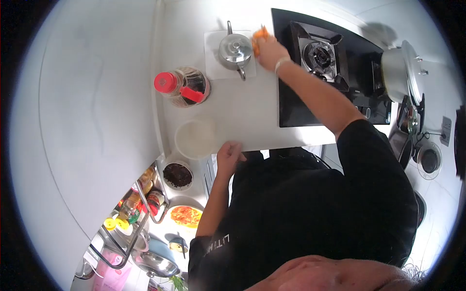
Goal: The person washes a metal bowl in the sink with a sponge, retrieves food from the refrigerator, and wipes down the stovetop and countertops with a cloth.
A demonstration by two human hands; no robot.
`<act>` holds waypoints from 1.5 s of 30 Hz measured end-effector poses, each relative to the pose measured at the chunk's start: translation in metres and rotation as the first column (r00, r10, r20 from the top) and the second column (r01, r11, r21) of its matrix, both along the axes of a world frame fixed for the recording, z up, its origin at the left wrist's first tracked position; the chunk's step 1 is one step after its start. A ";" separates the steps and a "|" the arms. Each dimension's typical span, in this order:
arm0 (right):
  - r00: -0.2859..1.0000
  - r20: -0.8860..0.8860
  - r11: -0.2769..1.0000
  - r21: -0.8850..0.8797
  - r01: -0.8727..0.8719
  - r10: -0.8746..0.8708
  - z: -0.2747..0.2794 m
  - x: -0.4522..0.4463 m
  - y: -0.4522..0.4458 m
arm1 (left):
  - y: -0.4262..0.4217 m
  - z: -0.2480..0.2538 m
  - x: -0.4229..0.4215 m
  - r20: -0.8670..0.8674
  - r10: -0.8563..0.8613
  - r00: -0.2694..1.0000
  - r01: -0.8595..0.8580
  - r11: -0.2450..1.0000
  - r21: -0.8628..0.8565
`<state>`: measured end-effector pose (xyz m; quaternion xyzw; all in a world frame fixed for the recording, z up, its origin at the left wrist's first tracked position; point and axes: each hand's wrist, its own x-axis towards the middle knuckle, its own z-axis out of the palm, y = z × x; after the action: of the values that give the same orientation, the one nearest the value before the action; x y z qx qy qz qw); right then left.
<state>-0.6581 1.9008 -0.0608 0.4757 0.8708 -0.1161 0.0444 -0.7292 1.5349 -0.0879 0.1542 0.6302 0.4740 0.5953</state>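
Observation:
My right hand (271, 52) is closed on a bunched orange cloth (259, 41), at the counter between a small lidded pot and the stove. The pot (236, 49) is silver with a glass lid and dark handles, and it stands on a white square mat (215, 68). Close to the counter's front edge is my left hand (230, 154), its fingers loosely apart with nothing in them. A round whitish container (194, 139) stands just left of that hand.
Left of the pot stands a clear jug (194, 80) with red lid and handle. The black gas stove (296, 104) lies to the right, with a large lidded pot (394, 72) beyond. A dark-filled bowl (177, 175), a plate of red-orange food (186, 217) and a bottle rack (145, 194) are lower left.

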 end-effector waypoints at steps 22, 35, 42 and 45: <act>0.976 -0.072 0.947 -0.236 -0.218 0.207 0.007 0.037 -0.121 | -0.008 -0.007 0.004 -0.066 -0.024 0.998 0.025 1.000 0.014; 0.880 -0.406 0.916 -0.198 -0.349 0.248 0.027 0.023 -0.154 | 0.008 0.154 -0.044 -0.974 0.173 0.145 0.048 0.982 0.182; 0.763 -0.460 0.857 -0.008 -0.515 0.455 -0.003 -0.010 -0.173 | 0.029 0.147 -0.074 -0.983 -0.125 0.134 0.063 0.991 -0.117; 0.724 -0.475 0.807 -0.049 -0.589 0.500 -0.006 -0.002 -0.176 | 0.028 0.145 -0.074 -0.966 -0.199 0.167 0.084 0.979 -0.187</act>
<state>-0.6601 1.7245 -0.0671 0.1519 0.9427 -0.2874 -0.0747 -0.8037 1.5631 0.0576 0.4518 0.8679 0.1793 0.1025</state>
